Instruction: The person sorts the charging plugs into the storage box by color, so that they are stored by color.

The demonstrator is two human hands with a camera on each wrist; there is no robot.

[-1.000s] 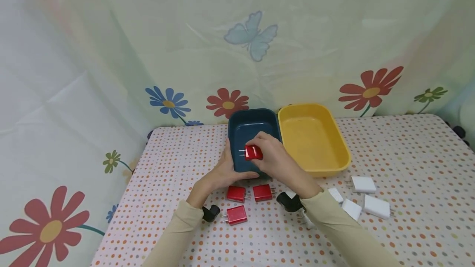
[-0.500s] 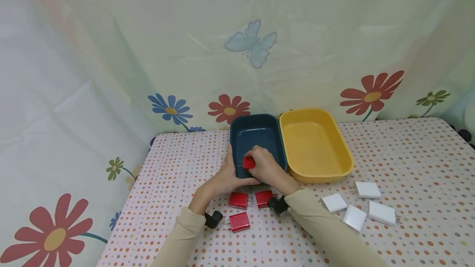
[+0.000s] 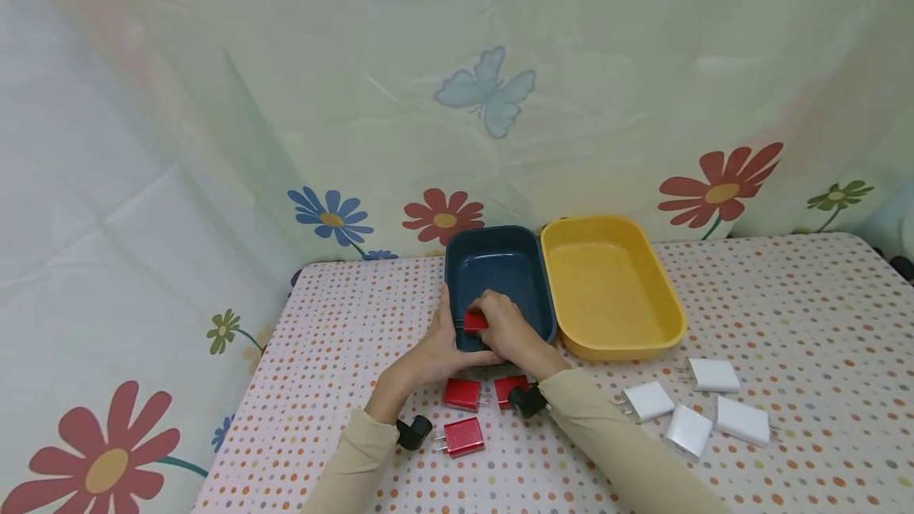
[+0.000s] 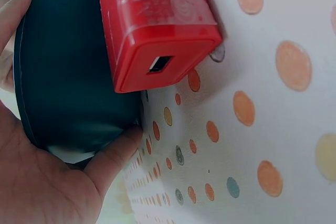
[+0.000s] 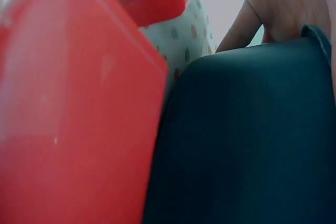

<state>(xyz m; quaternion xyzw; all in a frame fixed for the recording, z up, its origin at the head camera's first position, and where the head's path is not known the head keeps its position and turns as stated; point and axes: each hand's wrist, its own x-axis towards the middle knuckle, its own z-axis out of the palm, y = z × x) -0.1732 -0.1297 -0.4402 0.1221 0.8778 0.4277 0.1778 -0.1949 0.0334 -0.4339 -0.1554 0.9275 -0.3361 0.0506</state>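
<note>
My left hand (image 3: pixel 434 351) grips the near left corner of a dark blue tray (image 3: pixel 501 272), thumb along the front wall and fingers up the side. Over the near part of that tray, my right hand (image 3: pixel 508 331) pinches a red plug charger (image 3: pixel 474 322), its prongs pointing left. Three more red chargers lie on the table just in front: one at the left (image 3: pixel 462 393), one lower (image 3: pixel 464 436), and one (image 3: pixel 508 391) partly behind the right wrist camera. The left wrist view shows a red charger's USB port (image 4: pixel 160 64) close beside the tray wall.
A yellow tray (image 3: pixel 612 292) stands against the blue one's right side. Several white chargers (image 3: pixel 714 375) lie on the dotted tablecloth (image 3: pixel 800 316) at the right. Behind the trays hangs a flowered curtain (image 3: pixel 593 117).
My right hand has lowered the red charger toward the near left part of the blue tray. The left hand keeps its grip on the tray. The head view has shifted slightly upward.
</note>
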